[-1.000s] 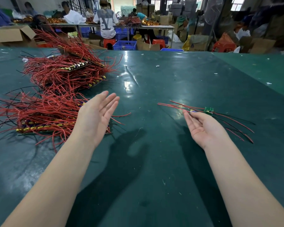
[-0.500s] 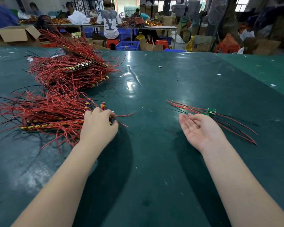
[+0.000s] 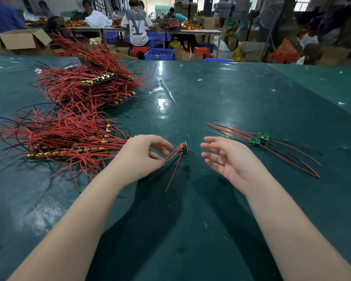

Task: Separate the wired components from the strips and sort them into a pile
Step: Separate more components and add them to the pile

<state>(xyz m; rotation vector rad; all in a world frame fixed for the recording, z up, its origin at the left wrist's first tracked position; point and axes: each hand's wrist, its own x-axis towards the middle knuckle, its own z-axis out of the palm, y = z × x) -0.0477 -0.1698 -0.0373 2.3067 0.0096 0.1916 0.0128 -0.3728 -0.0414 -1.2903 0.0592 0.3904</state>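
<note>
Nearest the camera, two bare forearms are reaching out over the dark green table (image 3: 190, 230). The left hand (image 3: 139, 157) is pinching the red leads of a single wired component (image 3: 183, 147) between thumb and fingertips, so that the small board is hanging out past the fingers to the right, its leads running back leftward into the pinch and one loose red lead trailing down toward the person. The right hand (image 3: 229, 159) is hovering just beside that board, palm turned inward, fingers spread and relaxed, gripping nothing. The board is lying between the two hands, with the right fingertips near it but apart, so a hand-over looks like the likely step, and the right hand is the nearer one to take it. Beyond the right hand, close to its knuckles, the sorted pile (image 3: 259, 138) of green boards is lying with red and black leads fanning toward both sides; it is sitting to the right of the held piece, so the carry would be running left to right. To the left and farther off, the strips (image 3: 69, 147) are lying in a thick red tangle, with a second stack (image 3: 89, 86) heaped behind it. At the far end, people are working at other benches among cardboard boxes (image 3: 22, 40) and a blue crate (image 3: 160, 53).
</note>
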